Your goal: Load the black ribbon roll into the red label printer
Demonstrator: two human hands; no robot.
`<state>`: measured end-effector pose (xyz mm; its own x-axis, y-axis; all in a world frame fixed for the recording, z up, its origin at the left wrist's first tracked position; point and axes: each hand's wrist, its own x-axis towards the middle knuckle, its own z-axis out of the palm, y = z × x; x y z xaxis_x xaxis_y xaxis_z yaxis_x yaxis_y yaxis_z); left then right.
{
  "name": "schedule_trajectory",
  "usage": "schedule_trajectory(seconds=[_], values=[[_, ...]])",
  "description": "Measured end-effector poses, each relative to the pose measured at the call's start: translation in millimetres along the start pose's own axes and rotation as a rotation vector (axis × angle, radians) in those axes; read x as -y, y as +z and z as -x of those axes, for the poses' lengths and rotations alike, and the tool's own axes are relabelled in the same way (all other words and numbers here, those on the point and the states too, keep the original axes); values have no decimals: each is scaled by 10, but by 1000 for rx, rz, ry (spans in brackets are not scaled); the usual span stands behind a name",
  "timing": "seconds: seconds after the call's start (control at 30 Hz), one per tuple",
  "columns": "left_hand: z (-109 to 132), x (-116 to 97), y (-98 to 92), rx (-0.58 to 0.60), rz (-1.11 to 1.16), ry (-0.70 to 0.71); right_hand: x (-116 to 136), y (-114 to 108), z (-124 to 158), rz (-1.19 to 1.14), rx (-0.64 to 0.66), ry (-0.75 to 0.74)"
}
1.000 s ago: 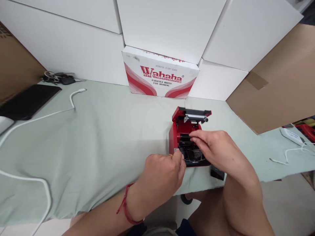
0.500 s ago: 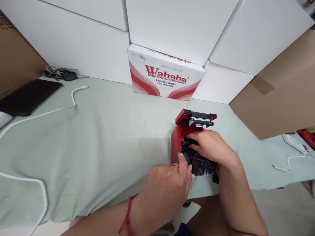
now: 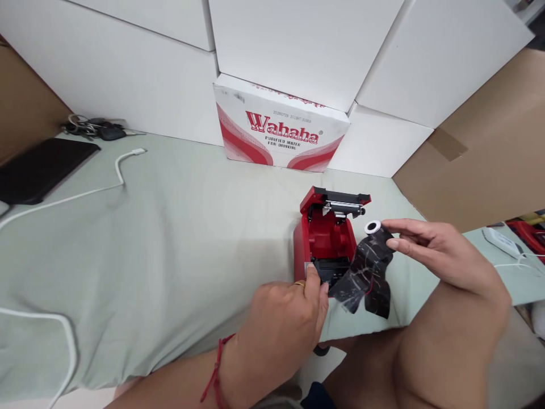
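Note:
A small red printer [image 3: 326,241] stands near the front edge of the pale green table [image 3: 170,238], its lid tipped back and its red bay showing. My left hand [image 3: 283,324] is closed against the printer's front left corner, thumb on the black front panel. My right hand [image 3: 430,250] holds a black marbled roll [image 3: 368,264] with a white core just right of the printer, a loose strip of it hanging down to the table.
A red-and-white Wahaha carton [image 3: 281,128] sits against stacked white boxes [image 3: 298,40] behind the printer. Brown cardboard [image 3: 481,153] leans at right. A white cable [image 3: 76,193], a black flat device [image 3: 40,170] and keys [image 3: 91,128] lie at left; a white power strip [image 3: 504,244] at far right.
My right hand has lifted the black roll out of the printer's bay and moved it to the right. The left hand stays at the printer's front corner.

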<state>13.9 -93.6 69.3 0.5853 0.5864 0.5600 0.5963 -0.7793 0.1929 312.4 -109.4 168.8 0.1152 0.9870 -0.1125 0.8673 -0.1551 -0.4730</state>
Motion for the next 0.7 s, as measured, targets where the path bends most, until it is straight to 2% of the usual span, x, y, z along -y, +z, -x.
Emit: schedule_trajectory(seconds=[0.07, 0.13, 0.2, 0.27, 0.33, 0.43, 0.5, 0.57, 0.7], values=[[0, 4, -2, -5, -6, 6, -176, 36, -97, -105, 108, 75], [-2, 7, -5, -10, -16, 11, -259, 161, -227, -165, 241, 95], [-4, 7, -8, -11, -31, 13, -255, 327, -342, -171, 352, 68], [-5, 5, -10, -8, -42, 14, -221, 463, -403, -147, 404, 50], [-7, 2, -13, -14, -47, 14, -224, 513, -400, -128, 395, 51], [-14, 0, -18, -25, -42, 18, -356, 428, -325, -61, 253, 110], [-18, 2, -21, -29, -41, 22, -484, 350, -284, 63, 177, 188], [-21, 5, -25, -30, -49, 21, -587, 328, -281, 194, 199, 241], [-22, 9, -31, -34, -61, 18, -664, 429, -354, 282, 280, 224]])
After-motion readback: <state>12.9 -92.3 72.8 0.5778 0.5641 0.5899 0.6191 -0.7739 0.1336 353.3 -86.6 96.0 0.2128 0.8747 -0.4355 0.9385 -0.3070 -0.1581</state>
